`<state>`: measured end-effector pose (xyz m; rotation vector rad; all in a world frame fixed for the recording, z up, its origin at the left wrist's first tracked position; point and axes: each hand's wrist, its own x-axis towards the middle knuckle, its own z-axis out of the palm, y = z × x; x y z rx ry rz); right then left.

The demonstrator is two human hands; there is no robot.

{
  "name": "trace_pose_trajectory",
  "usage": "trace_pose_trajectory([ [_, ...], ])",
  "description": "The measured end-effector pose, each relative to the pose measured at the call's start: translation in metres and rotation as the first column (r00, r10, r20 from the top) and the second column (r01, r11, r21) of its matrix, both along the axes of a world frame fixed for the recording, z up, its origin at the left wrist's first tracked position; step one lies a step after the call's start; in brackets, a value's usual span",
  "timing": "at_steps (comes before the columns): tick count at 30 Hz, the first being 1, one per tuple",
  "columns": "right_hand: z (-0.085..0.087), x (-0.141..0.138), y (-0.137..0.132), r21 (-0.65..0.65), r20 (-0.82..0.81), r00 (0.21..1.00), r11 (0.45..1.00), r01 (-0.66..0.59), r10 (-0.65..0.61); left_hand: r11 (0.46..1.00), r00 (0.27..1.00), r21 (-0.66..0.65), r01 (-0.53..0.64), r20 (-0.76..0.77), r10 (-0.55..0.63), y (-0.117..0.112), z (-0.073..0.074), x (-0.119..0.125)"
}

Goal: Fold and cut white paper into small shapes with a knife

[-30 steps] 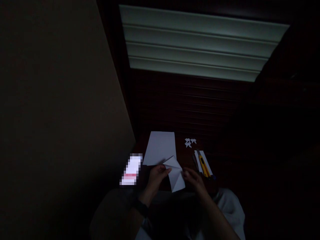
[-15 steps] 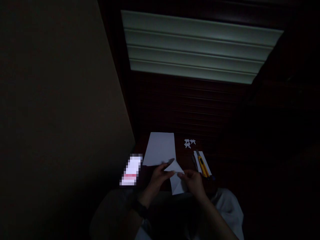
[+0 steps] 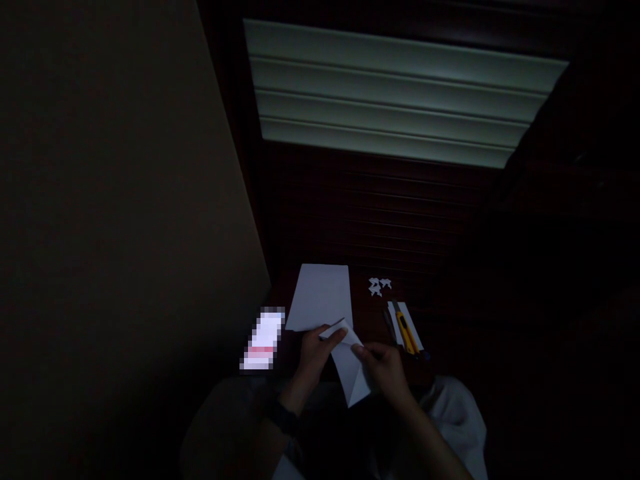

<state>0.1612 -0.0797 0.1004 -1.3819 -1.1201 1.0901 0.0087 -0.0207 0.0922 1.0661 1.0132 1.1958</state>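
A partly folded sheet of white paper (image 3: 351, 375) is held between my hands just above the front of the small dark table. My left hand (image 3: 315, 353) pinches its upper left part, the thumb lying on top of the folded end. On the right edge, the thumb and fingers of my right hand (image 3: 383, 365) grip the same paper. Its lower end hangs down toward my lap and shows a slanting crease. Behind it lies a flat stack or sheet of white paper (image 3: 323, 293), partly covered by the folded piece.
Several small folded paper shapes (image 3: 377, 287) sit at the table's back right. A yellow utility knife (image 3: 406, 330) rests on a white paper strip (image 3: 413, 320), beside a dark pen-like object. A lit, blurred-out screen (image 3: 265, 339) is at the left. The wall (image 3: 150, 200) rises close by.
The folded paper has turned and tilted, its lower end now pointing further down. My left thumb has moved up onto the folded top. The right hand keeps its grip.
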Motion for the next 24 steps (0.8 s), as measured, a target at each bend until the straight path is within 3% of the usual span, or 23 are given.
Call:
trace_pose_trajectory([
  [6,-0.006,0.000,-0.002,-0.075,-0.199,0.980,0.997,0.002,-0.017,0.999,0.995,0.028,-0.043,-0.090,0.046,-0.001,0.004,-0.001],
  [11,-0.012,0.002,-0.003,-0.056,-0.206,0.973,0.994,0.093,-0.102,0.995,0.997,0.091,-0.049,-0.047,0.053,-0.002,0.008,0.001],
  [18,-0.006,0.000,-0.002,-0.007,-0.284,0.958,0.999,-0.038,0.035,0.998,1.000,0.059,0.015,-0.006,-0.015,-0.005,0.010,0.008],
  [24,-0.008,0.000,0.002,-0.021,-0.294,0.956,1.000,0.010,-0.016,0.993,0.996,0.111,-0.038,-0.081,0.047,-0.011,0.016,0.012],
])
